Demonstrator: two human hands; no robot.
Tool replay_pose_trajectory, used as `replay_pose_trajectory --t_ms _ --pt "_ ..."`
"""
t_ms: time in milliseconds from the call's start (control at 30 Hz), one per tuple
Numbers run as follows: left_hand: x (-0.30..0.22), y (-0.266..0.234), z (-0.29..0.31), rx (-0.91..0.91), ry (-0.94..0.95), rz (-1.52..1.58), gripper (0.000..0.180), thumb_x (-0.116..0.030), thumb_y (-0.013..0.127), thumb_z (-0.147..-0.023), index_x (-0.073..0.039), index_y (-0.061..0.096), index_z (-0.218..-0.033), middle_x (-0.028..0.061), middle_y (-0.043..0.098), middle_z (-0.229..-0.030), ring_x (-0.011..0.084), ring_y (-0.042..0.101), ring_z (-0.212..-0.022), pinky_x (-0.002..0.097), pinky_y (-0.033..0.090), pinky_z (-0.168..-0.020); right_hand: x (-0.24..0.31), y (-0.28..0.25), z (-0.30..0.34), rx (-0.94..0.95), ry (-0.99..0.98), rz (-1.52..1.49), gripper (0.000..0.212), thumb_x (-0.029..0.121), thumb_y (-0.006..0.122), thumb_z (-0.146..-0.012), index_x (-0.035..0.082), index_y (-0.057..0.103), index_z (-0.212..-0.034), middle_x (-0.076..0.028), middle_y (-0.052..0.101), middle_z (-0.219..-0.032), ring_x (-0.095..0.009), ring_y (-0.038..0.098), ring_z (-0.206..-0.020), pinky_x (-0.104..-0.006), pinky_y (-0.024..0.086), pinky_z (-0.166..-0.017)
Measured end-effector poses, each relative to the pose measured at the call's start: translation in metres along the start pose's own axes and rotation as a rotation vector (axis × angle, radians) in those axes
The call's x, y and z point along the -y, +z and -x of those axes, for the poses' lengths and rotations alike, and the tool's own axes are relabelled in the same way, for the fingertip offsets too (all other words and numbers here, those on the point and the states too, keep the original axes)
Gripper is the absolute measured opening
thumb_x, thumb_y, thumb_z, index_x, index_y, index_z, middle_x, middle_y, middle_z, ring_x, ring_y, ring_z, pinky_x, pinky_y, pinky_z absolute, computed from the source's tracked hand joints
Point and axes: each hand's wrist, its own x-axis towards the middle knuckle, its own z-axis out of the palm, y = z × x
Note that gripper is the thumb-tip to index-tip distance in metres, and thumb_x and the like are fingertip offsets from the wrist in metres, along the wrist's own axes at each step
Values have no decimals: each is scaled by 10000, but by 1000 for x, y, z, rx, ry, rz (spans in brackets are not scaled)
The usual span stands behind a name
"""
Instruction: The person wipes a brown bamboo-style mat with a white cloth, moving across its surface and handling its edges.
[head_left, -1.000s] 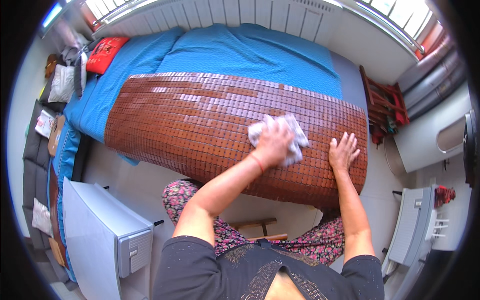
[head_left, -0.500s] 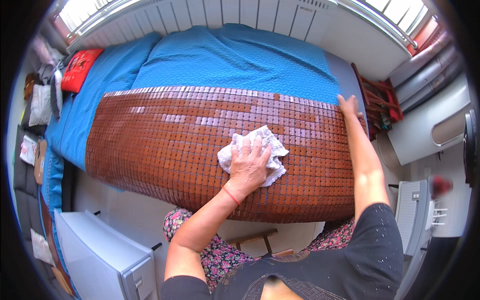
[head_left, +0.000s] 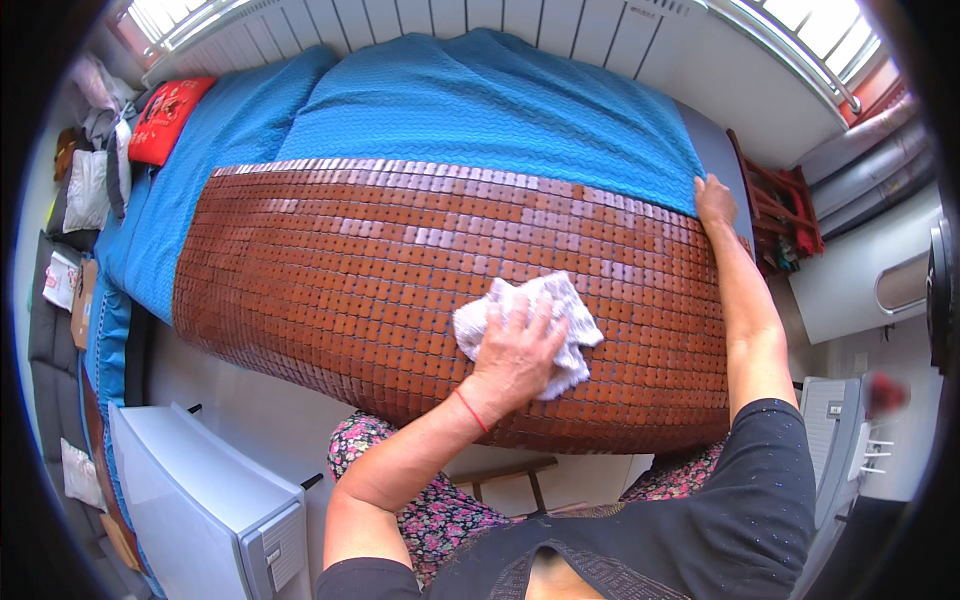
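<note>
A brown mat (head_left: 330, 290) of small glossy tiles covers the near part of a bed. My left hand (head_left: 518, 350) presses down on a crumpled whitish cloth (head_left: 575, 310), its fingers over the top and slightly bent. The cloth lies right of the mat's middle, against the tiles. At the mat's far right corner, my right hand (head_left: 715, 203) grips the edge. Part of its fingers is hidden there. Beyond the mat stretches a blue quilted bedsheet (head_left: 480, 110), loosely wrinkled.
A red cushion (head_left: 172, 118) lies at the bed's far left. Dark red wooden furniture (head_left: 775, 205) stands past the right end. A pale cabinet (head_left: 200, 470) is at the near left, a wooden stool (head_left: 505, 485) below the mat's front edge.
My left hand has slid the cloth a little toward me across the tiles. My right hand stays at the far right corner of the mat. The whole view has shifted slightly.
</note>
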Motion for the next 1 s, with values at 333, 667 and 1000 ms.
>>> replay_pose_trajectory --t_ms 333,667,1000 --pt "2 -5 23 33 111 60 449 -338 623 -762 -143 595 -1166 125 528 -1245 343 471 -1165 608 306 -978 4 29 -6 31 233 61 401 396 535 -907 89 479 -1158 -184 632 -1123 -354 613 -1051 -488 483 -863" --pt "-6 -4 15 40 92 35 362 -246 557 -792 -173 596 -1144 99 521 -1261 334 459 -1178 574 336 -939 -26 46 -95 359 393 -453 730 563 668 -731 41 576 -1233 -174 556 -1288 -313 541 -1191 -441 417 -990" --pt "-8 -6 9 93 60 19 355 -280 599 -747 -201 643 -1090 92 572 -1199 331 522 -1095 540 323 -919 26 44 -179 192 362 -403 778 599 685 -703 34 586 -1229 -159 555 -1297 -297 536 -1201 -433 413 -995"
